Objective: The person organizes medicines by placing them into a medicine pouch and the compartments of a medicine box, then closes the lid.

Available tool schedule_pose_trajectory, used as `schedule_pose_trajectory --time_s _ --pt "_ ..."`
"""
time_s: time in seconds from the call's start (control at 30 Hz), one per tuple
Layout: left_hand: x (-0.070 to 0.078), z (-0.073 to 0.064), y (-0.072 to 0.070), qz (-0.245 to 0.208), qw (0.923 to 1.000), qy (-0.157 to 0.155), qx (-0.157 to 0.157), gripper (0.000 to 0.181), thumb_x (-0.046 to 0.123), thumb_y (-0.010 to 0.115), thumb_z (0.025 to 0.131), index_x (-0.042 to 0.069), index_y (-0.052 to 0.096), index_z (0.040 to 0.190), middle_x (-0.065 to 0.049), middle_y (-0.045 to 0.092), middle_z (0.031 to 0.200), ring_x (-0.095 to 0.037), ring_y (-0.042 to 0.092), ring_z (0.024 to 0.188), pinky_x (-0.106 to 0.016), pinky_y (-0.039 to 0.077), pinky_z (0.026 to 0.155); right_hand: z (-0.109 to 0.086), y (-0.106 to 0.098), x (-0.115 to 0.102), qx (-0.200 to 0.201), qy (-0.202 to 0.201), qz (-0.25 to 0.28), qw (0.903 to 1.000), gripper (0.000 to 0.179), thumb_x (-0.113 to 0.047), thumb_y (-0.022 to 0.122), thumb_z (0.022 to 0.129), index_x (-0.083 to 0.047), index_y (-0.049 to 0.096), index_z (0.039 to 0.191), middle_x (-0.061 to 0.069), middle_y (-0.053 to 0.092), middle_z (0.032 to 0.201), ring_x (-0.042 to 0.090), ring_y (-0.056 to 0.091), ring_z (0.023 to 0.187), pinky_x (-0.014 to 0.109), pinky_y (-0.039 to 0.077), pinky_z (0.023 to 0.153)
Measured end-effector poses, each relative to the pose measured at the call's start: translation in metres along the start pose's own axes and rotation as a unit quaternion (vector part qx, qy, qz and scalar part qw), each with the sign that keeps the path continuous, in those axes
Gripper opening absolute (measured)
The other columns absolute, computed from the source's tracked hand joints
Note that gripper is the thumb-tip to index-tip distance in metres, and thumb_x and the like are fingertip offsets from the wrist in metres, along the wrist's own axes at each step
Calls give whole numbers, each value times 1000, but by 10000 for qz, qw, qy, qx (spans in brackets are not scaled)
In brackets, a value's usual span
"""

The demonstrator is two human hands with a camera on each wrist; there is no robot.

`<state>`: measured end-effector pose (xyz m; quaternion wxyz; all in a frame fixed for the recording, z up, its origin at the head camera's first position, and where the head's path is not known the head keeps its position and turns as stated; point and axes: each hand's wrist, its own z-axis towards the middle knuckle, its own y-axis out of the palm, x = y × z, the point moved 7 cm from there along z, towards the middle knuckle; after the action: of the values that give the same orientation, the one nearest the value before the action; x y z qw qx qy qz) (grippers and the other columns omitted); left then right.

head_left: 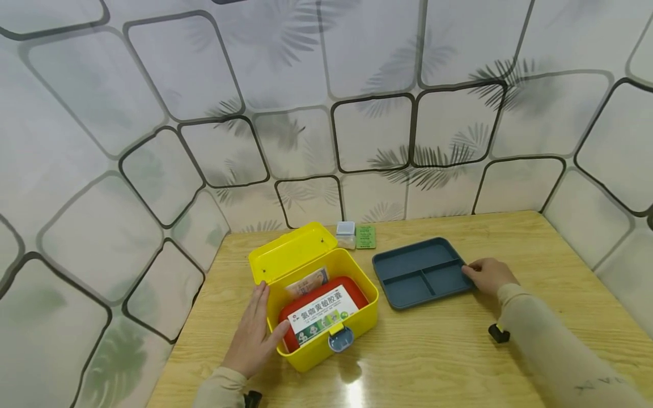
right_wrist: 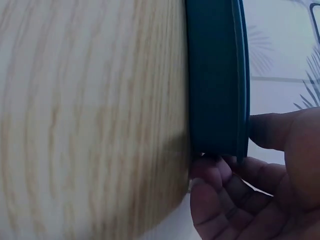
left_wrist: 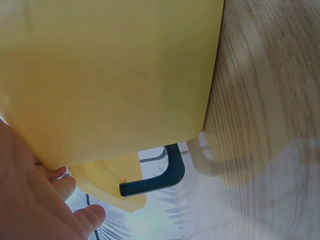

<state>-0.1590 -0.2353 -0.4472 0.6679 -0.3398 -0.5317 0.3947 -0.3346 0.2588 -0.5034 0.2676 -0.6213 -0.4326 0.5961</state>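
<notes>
A yellow lidded box (head_left: 326, 351) stands on the table with its lid (head_left: 293, 255) tipped back. My left hand (head_left: 252, 334) rests along its left side, fingers fairly straight, thumb over the rim. Inside lie a red case (head_left: 352, 286), a white medicine box (head_left: 323, 314) with Chinese print on top of it, and a pale packet (head_left: 308, 283) behind. To the right is a dark blue divided tray (head_left: 418, 258) with three bare compartments. My right hand (head_left: 492, 276) pinches its right edge; in the right wrist view the thumb (right_wrist: 272, 131) is on the rim and fingers curl at the corner.
Behind the yellow box stand a small white container (head_left: 346, 235) and a green packet (head_left: 365, 237), side by side. A blue-grey latch (head_left: 340, 339) hangs at the box's front. A patterned curtain (head_left: 374, 133) encloses the wooden table (head_left: 433, 357) at the back and sides.
</notes>
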Motion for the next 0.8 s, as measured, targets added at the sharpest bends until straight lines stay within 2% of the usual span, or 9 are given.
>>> schedule_pose_trajectory --time_s 0.23,0.47,0.57,0.7,0.8 --pt "-1 0 1 -11 10000 -57 -57 83 55 47 95 8 13 154 -7 8 161 -28 10 146 -54 22 113 5 3 1 172 -228 -137 9995 38 -21 55 97 11 62 116 31 61 113 50 55 103 57 48 82" --pt "0 1 1 -8 10000 8 -40 83 55 48 95 8 14 154 -6 8 161 -27 11 146 -54 23 113 2 -1 2 284 -205 -90 9993 35 -20 53 98 10 63 115 30 62 112 48 57 101 56 49 80" --pt "1 1 0 3 10000 77 5 83 54 49 95 7 14 154 -7 10 161 -27 12 146 -52 23 113 -2 -9 -3 322 -259 -31 9991 34 -19 52 98 9 63 113 25 66 103 39 62 89 51 51 74" --pt "0 0 -1 0 9999 111 2 84 54 50 95 6 14 154 -10 11 160 -28 13 146 -52 23 113 -8 -24 -14 334 -362 183 9986 35 -19 50 100 10 62 115 10 68 82 21 63 69 39 51 60" --pt "-2 1 -2 -108 9999 72 -74 85 55 51 94 6 14 153 -10 11 160 -30 13 145 -54 23 112 -12 -38 -24 458 -435 311 9975 38 -23 48 101 10 61 117 5 67 75 15 62 64 34 48 56"
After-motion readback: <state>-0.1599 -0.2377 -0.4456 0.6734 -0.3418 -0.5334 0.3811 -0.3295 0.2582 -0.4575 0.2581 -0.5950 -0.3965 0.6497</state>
